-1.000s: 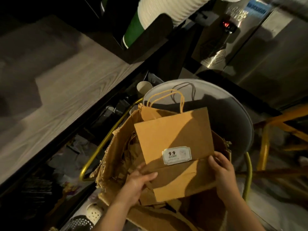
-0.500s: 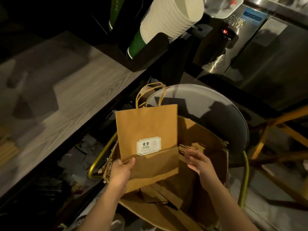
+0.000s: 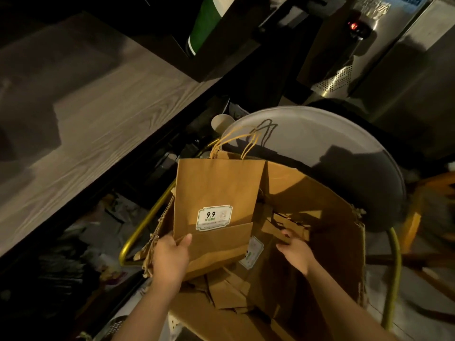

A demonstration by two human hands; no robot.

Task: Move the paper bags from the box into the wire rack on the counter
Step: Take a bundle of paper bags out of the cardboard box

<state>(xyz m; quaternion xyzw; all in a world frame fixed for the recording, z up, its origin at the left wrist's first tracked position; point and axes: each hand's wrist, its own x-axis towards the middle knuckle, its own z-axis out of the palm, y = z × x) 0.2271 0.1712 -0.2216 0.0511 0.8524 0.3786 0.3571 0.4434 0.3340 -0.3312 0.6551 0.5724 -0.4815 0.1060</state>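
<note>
- Left hand (image 3: 170, 257) grips the flat brown paper bag (image 3: 216, 190) at its bottom left corner, thumb curled over the front, fingers hidden behind.
- Bag is held upright over the left edge of the torn brown cardboard box (image 3: 320, 205), bottom edge dipping inside it.
- White 9.9 label (image 3: 214, 217) faces the camera; twisted paper handles (image 3: 236, 143) stick up at the top.
- Right hand (image 3: 295, 252) is down inside the box, near its middle, thumb on the edge of a folded brown bag (image 3: 283, 225); fingers are hidden, so I cannot tell if it has a hold.
- More folded brown paper bags (image 3: 229, 291) lie along the box's near edge, one with a white label (image 3: 253, 252) just right of the held bag.
- Box sits on a grey round-backed chair (image 3: 320, 143) with a yellow metal frame (image 3: 394, 267).
- Grey wood-grain worktop (image 3: 98, 107) runs along the left; a green-and-white cup stack (image 3: 206, 25) is at its far edge.
- Steel machine (image 3: 357, 45) is at the top right.
</note>
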